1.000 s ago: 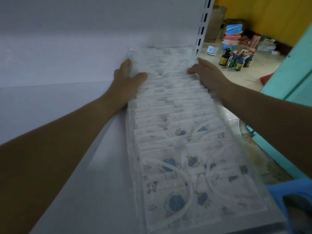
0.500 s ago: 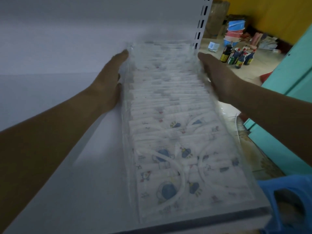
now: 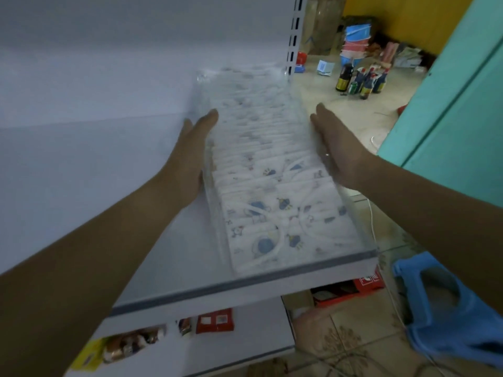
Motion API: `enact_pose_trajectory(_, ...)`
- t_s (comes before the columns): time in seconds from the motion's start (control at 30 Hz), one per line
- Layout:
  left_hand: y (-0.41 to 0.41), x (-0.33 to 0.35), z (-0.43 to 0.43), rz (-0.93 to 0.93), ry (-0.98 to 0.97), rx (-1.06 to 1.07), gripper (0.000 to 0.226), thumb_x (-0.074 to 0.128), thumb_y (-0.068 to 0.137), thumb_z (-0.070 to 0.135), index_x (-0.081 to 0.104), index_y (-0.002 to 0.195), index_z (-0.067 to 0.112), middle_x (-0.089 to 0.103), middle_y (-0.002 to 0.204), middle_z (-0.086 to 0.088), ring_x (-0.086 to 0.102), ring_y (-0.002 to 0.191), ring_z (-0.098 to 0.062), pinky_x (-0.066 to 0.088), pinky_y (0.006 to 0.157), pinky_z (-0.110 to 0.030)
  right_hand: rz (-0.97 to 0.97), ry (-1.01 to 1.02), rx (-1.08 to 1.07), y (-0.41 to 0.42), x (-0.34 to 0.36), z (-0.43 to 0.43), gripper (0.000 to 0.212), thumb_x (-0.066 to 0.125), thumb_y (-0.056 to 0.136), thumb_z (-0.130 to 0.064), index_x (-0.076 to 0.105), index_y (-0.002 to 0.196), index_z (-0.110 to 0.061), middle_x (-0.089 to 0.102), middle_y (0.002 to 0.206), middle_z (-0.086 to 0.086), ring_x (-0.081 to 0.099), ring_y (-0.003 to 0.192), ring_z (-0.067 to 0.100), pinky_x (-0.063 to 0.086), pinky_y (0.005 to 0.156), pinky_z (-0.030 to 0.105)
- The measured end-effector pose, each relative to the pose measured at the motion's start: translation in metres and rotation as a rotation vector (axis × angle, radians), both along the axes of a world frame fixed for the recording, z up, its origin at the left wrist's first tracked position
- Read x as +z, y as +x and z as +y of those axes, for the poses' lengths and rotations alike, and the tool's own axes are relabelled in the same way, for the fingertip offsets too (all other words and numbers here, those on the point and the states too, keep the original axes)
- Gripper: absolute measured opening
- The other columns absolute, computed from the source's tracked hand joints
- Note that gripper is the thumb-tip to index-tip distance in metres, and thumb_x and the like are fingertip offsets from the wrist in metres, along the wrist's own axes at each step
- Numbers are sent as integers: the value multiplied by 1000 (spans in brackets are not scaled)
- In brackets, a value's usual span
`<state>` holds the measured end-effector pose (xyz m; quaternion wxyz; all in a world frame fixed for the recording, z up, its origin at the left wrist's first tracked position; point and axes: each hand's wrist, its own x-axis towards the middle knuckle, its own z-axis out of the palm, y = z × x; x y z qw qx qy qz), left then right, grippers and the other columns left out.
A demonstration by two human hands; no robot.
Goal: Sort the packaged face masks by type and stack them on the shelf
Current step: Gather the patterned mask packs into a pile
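Two hands flank a long row of packaged masks (image 3: pixel 272 186) lying on the white shelf (image 3: pixel 163 254). The row runs from the shelf's front edge back to its rear wall, along the shelf's right end. The masks are white with small blue cartoon prints and white ear loops, each in clear wrap, overlapping one another. The left hand (image 3: pixel 193 148) is flat, fingers straight and together, its palm against the row's left side about midway back on the shelf. The right hand (image 3: pixel 337 142) is likewise flat with straight fingers, at the row's right side over the shelf's right edge; blur hides whether it touches the wrap. Neither hand grips anything. Beneath the shelf, a lower board (image 3: pixel 245 333) carries a red packet (image 3: pixel 215 321) and some snack packets (image 3: pixel 130 341). A blue stool (image 3: pixel 449 308) stands on the floor below the shelf's right front corner, and a cluster of bottles (image 3: pixel 362 83) stands on the floor beyond the shelf's right rear.
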<state>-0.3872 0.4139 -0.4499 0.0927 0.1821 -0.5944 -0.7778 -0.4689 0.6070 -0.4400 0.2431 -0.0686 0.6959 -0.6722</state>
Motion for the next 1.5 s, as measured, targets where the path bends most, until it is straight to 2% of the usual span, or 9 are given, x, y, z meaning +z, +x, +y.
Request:
enact_pose_trajectory(0.07,6,0,9,-35,-89,1,83,64,85,39,15,150,20,40,132,16,51,111,-5,47,86,-21,-12,19,29,7,-3,1,48,30,96,-53,56,122,-22,69,103,-7,68,90,7,54,75,20)
enact_pose_trajectory(0.2,26,9,11,33,-97,46,90,68,80,30,13,150,21,35,137,17,48,110,2,38,88,-11,175,87,-13,23,7,25,67,43,89,-54,20,147,-30,20,154,-12,20,141,8,14,117,34)
enact_pose_trajectory(0.37,87,1,8,-187,-772,-334,138,72,25,80,0,139,53,-13,152,19,-6,136,7,6,114,-27,496,608,405,73,11,62,106,67,61,-54,0,143,-47,-6,151,-28,-2,132,-11,-4,105,10)
enact_pose_trajectory(0.5,87,-6,17,-149,-931,-349,112,71,60,49,3,147,31,-22,153,10,-4,134,5,4,107,-15,637,741,358,82,1,59,93,65,82,-37,0,147,-30,-4,143,-27,-9,127,-14,-16,76,-15)
enact_pose_trajectory(0.73,88,-9,26,-117,-930,-191,93,68,81,35,6,149,21,-3,158,6,3,140,0,3,103,-9,473,577,119,91,-12,50,99,69,81,-31,-1,149,-21,-6,157,-6,0,139,1,8,111,24)
enact_pose_trajectory(0.87,88,-10,34,-159,-978,-216,97,65,82,41,-1,149,17,-10,157,8,0,143,-5,2,104,-13,296,390,137,95,-9,50,106,67,69,-51,8,149,-17,33,150,5,38,134,22,38,106,51)
enact_pose_trajectory(1.1,92,-3,37,-153,-848,-184,98,68,79,41,4,149,19,0,156,11,9,139,1,9,108,-16,140,283,37,90,-12,49,87,58,90,-12,-4,150,-19,13,155,-6,22,141,15,29,103,22)
enact_pose_trajectory(1.33,91,10,43,-171,-637,-100,96,71,80,36,7,149,16,29,136,25,28,131,-4,24,107,-13,106,233,-66,88,-4,49,78,56,90,-18,7,150,-25,19,155,-6,34,133,14,39,101,33)
enact_pose_trajectory(1.5,66,17,54,-213,-438,-24,83,52,92,36,-5,149,19,-1,158,2,5,144,-10,6,115,-25,43,116,-39,60,16,32,67,48,95,-22,10,150,-24,13,157,-5,17,143,15,20,116,39)
